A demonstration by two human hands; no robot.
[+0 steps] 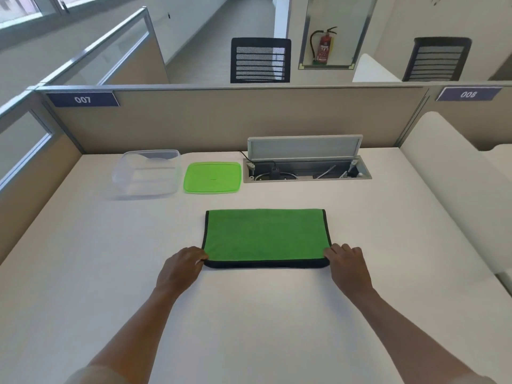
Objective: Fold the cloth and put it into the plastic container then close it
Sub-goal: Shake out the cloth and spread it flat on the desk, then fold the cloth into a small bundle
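A green cloth (pixel 266 235) with a dark border lies folded in half on the white desk (pixel 249 314), its doubled edge nearest me. My left hand (pixel 181 268) pinches the near left corner of the cloth. My right hand (pixel 347 263) pinches the near right corner. A clear plastic container (pixel 146 173) stands open at the back left of the desk. Its green lid (pixel 212 177) lies flat just to the right of it.
An open cable tray (pixel 306 169) with a raised grey flap is set into the desk at the back right. Beige partition walls (pixel 235 120) close off the back and left. A white curved panel (pixel 454 189) borders the right side.
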